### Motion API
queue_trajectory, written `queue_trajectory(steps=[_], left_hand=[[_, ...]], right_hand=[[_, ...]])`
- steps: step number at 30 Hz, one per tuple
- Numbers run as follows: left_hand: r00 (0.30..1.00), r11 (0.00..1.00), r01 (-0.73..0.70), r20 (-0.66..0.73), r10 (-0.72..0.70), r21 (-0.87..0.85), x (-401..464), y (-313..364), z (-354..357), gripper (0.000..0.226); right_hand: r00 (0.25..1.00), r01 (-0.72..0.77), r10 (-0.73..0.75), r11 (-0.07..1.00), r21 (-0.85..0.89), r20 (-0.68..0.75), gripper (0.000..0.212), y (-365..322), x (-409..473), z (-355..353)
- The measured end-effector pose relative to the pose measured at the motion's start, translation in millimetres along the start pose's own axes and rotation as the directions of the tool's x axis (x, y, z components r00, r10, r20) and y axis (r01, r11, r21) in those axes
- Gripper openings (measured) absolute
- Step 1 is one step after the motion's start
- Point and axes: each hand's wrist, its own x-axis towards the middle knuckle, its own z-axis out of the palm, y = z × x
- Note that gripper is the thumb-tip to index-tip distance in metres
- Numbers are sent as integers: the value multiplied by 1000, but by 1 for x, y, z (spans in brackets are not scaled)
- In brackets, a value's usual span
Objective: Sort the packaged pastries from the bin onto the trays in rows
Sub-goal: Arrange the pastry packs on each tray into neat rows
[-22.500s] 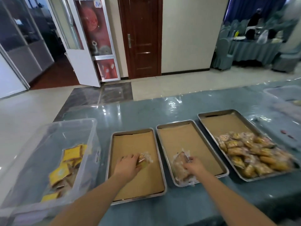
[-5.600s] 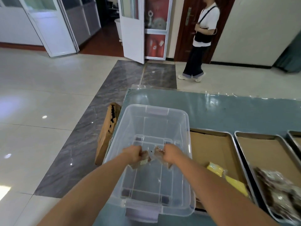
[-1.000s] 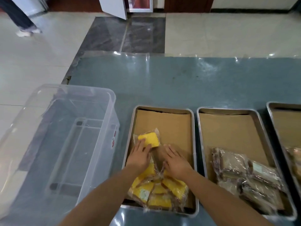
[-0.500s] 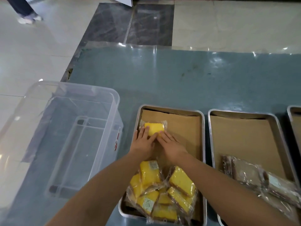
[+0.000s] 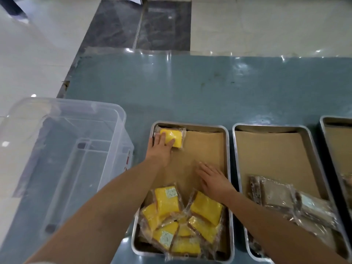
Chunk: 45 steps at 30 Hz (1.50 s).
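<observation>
A wrapped yellow pastry [image 5: 174, 136] lies in the far left corner of the left metal tray [image 5: 227, 159], which is lined with brown paper. My left hand [image 5: 159, 149] rests on it with straight fingers. My right hand [image 5: 212, 180] lies flat and holds nothing, on the paper in the tray's middle right. Several more yellow pastries [image 5: 179, 220] lie in a loose heap at the near end of the same tray. The clear plastic bin [image 5: 62, 161] stands to the left with nothing inside.
A second tray [image 5: 274, 128] to the right holds brown wrapped pastries [image 5: 287, 199] at its near end. A third tray [image 5: 323, 126] shows at the right edge. All stand on a blue-grey table; tiled floor lies beyond its far edge.
The yellow pastry slid from the tray's middle into its far left corner under my left hand. My right hand left it and drew back toward the heap.
</observation>
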Motion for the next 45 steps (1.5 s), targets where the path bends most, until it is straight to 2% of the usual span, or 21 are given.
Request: queue_trajectory(steps=[2, 6, 13, 19, 22, 24, 27, 31, 36, 39, 45], left_hand=[[999, 1000, -21, -28, 21, -20, -8, 6, 1, 58], [984, 985, -151, -105, 142, -82, -36, 25, 14, 55], [982, 967, -189, -19, 189, -170, -87, 49, 54, 48], [988, 956, -154, -27, 153, -248, -116, 52, 71, 49], [993, 946, -119, -53, 108, -301, -127, 49, 69, 47], [992, 947, -115, -81, 95, -299, -132, 45, 67, 44], [990, 955, -104, -119, 73, -279, -136, 41, 64, 36], [991, 968, -63, -131, 32, -241, -132, 39, 64, 23], [992, 970, -61, -126, 32, -235, -114, 41, 70, 45], [999, 943, -23, -53, 5, -332, -104, 41, 73, 51], [995, 928, 57, 94, -24, -369, -92, 40, 78, 52]], right_hand=[[1000, 8, -8, 1000, 12, 3, 53, 1, -9, 0], [1000, 21, -21, 999, 43, 17, 54, -1, -29, 4], [997, 24, -25, 1000, 6, 78, 77, -14, -73, 20], [994, 44, -42, 999, -15, 100, 71, -18, -85, 28], [997, 63, -59, 994, -86, 53, 54, -18, -74, 21], [1000, 11, -12, 993, -116, -9, 48, -20, -65, 17], [994, -84, 77, 993, -80, -80, 48, -28, -62, 22], [996, -81, 80, 996, -37, -36, 54, -33, -67, 43], [992, -123, 122, 991, -55, -23, 65, -29, -56, 53], [992, -121, 118, 990, -67, -46, 65, -22, -42, 45], [992, -118, 113, 988, -101, -53, 65, 5, 2, 11]])
